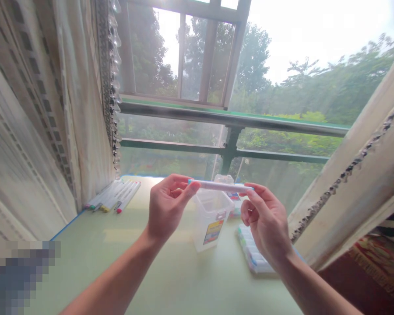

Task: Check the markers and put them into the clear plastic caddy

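Observation:
A white marker pen (221, 186) with light-blue ends is held level in the air between my two hands. My left hand (167, 203) pinches its left end between thumb and fingers. At the other end, the fingertips of my right hand (265, 214) close on the marker. Behind and below it stands a clear plastic box (210, 218) with a colourful label on its front and its lid tipped back. Several white markers lie side by side in a stack (254, 253) beneath my right hand, which partly hides them.
Several loose markers with coloured caps (114, 197) lie at the far left of the pale green table (144, 280). Another labelled item (235, 203) sits behind the box, mostly hidden. Curtains (82, 109) hang on both sides, and a window with a metal rail (184, 113) is beyond.

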Available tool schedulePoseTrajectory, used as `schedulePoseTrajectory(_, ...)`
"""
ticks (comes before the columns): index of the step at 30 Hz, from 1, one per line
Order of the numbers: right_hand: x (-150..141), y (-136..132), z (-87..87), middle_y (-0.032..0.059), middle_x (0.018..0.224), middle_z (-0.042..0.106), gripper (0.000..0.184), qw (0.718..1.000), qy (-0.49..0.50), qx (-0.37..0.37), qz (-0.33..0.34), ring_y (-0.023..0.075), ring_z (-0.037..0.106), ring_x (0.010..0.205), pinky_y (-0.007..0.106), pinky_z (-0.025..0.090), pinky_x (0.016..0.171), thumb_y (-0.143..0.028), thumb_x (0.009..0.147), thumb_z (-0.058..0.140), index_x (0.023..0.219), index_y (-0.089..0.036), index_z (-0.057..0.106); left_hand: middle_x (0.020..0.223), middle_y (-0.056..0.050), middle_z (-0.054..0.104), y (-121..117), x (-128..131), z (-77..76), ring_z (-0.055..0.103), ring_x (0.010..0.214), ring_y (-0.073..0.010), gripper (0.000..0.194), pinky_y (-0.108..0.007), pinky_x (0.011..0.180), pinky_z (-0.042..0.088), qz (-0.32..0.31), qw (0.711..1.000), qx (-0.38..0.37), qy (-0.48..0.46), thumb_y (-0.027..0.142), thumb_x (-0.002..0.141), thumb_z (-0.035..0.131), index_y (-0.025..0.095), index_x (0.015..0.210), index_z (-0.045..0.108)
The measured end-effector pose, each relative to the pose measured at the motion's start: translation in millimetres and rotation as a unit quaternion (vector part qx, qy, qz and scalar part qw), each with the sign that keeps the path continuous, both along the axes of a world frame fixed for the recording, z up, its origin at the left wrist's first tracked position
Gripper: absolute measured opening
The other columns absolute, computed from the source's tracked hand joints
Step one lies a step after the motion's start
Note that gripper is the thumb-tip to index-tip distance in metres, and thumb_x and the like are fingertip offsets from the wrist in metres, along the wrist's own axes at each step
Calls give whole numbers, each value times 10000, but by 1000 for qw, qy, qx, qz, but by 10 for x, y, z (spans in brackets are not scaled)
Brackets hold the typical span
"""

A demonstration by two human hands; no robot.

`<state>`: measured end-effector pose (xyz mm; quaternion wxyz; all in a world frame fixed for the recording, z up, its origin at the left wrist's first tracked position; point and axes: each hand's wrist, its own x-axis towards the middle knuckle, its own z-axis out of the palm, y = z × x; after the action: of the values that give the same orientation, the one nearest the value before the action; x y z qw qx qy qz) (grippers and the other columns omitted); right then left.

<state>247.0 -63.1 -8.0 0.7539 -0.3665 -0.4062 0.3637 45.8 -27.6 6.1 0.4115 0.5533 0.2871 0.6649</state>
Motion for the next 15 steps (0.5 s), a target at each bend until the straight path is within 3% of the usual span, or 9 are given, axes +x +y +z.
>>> schedulePoseTrajectory(5,28,2,-52,-19,747,676,258,998,-55,44,-2,37,509,413,165,357,373,-384,846,828,996,-191,744,656,-9,676,87,-21,-43,458,460,-47,363,-179,416,274,3,1000,-21,-6,450,749,893,139,868,749)
schedulePoseTrajectory(9,20,-33,-74,-18,807,687,213,991,-105,73,-33,41,538,405,169,363,355,-334,872,805,1034,-215,733,790,1,658,94,-19,-49,420,454,-14,323,-174,405,239,-1,999,-28,-24,394,788,870,167,999,782)
schedulePoseTrajectory(15,-16,-71,-66,12,887,746,188,983,-154,89,-54,46,561,398,170,390,345,-291,871,802,1021,-209,724,827,12,641,107,-10,-50,386,449,6,299,-172,411,226,-15,998,-22,-54,320,802,859,186,1056,774)
